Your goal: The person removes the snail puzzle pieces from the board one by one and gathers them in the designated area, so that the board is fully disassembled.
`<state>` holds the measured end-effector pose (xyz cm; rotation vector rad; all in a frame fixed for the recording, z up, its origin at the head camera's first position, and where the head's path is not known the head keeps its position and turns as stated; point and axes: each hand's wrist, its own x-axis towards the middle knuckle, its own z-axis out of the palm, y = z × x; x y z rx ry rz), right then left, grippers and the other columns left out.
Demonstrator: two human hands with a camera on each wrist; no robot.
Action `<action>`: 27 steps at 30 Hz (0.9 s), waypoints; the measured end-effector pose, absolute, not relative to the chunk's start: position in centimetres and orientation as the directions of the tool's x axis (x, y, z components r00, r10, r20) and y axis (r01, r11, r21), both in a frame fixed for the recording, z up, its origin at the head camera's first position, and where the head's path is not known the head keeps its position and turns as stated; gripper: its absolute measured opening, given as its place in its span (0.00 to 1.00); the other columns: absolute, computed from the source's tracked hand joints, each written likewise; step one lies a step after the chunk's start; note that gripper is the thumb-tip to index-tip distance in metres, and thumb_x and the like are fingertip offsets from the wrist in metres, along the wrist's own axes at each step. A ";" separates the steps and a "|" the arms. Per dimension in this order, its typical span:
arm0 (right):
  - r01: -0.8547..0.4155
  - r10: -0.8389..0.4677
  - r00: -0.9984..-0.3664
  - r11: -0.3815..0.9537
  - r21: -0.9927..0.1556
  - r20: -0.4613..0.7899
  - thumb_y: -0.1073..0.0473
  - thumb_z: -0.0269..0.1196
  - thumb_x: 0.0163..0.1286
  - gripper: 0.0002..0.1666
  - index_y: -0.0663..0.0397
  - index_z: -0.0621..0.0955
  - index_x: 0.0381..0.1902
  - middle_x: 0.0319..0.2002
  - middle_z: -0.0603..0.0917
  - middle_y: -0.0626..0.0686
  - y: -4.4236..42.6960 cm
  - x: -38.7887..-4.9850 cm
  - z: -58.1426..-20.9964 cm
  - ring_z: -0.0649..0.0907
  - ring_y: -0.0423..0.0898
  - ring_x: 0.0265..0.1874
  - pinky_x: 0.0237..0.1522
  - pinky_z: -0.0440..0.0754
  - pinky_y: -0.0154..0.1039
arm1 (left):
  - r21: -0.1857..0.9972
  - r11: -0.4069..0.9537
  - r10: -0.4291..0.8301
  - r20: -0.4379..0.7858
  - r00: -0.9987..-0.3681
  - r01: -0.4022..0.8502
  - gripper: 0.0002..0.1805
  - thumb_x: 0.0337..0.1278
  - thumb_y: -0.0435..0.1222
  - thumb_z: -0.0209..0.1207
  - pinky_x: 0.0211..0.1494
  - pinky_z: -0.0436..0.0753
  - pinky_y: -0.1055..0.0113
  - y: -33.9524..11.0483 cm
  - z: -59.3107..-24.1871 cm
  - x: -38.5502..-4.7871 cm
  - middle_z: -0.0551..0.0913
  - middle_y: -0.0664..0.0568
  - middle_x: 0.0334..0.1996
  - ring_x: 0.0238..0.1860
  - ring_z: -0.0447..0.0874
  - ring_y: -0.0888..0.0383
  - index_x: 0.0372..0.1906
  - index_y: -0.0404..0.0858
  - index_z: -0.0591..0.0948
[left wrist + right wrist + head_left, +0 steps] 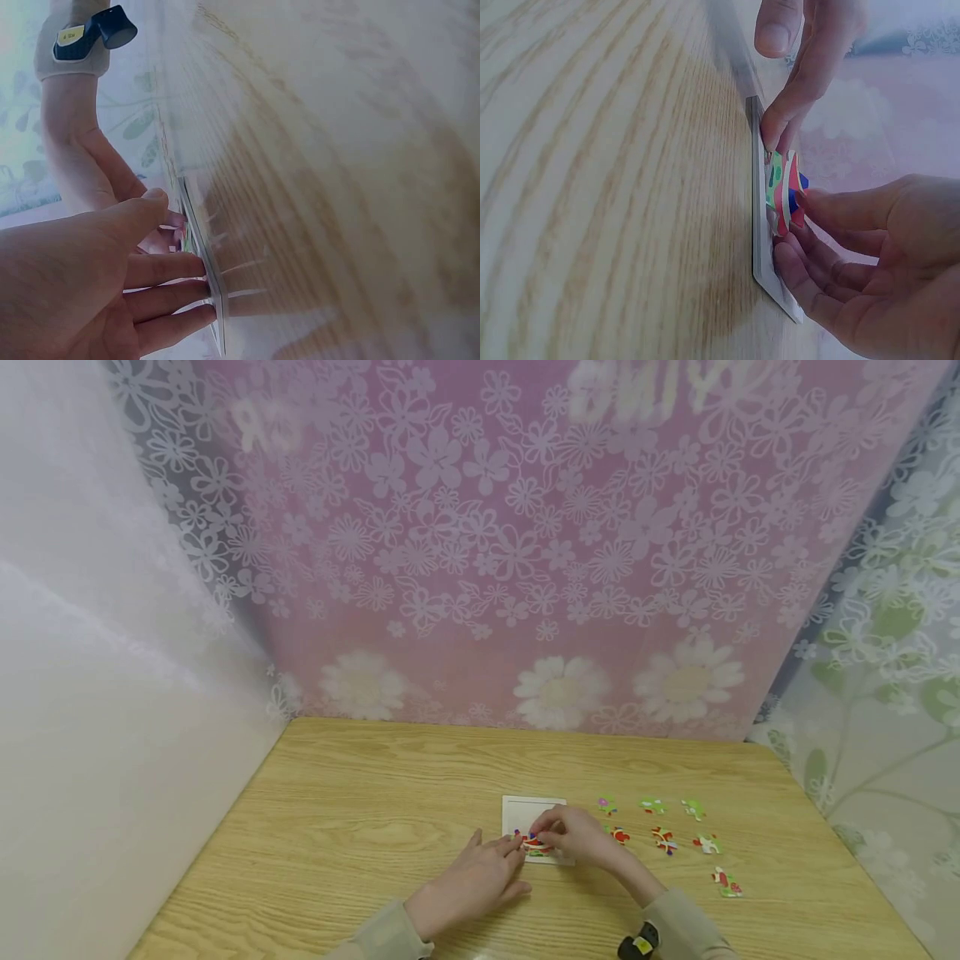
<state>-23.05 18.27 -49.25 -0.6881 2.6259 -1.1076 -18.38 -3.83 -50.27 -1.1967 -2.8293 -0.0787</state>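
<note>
A white puzzle tray (517,808) lies flat on the wooden table, with colourful pieces at its near side. My right hand (583,837) is over the tray and pinches a red, white, blue and green puzzle piece (786,187) between thumb and fingers. In the right wrist view that piece stands tilted up from the tray. My left hand (471,881) reaches in from the left, its fingers fairly straight and their tips resting at the tray's left edge, beside the pieces. Fingers partly hide what lies under the held piece.
Several loose puzzle pieces lie right of the tray, among them a red-and-blue piece (663,840), a green-and-white piece (707,843) and, nearest me, a red-and-green piece (727,882). A flowered curtain (525,568) hangs behind the table (352,827), with pale side walls.
</note>
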 end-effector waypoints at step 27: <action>-0.160 -0.319 -0.948 0.516 -0.841 -0.015 0.68 0.63 0.72 0.10 0.65 0.86 0.48 0.42 0.87 0.59 22.0 -23.5 -48.1 0.87 0.50 0.35 0.36 0.88 0.42 | 0.032 0.700 0.710 0.079 -0.700 0.714 0.27 0.73 0.56 0.53 0.65 0.76 0.42 -3.7 -50.3 -18.5 0.77 0.51 0.67 0.67 0.76 0.56 0.61 0.42 0.82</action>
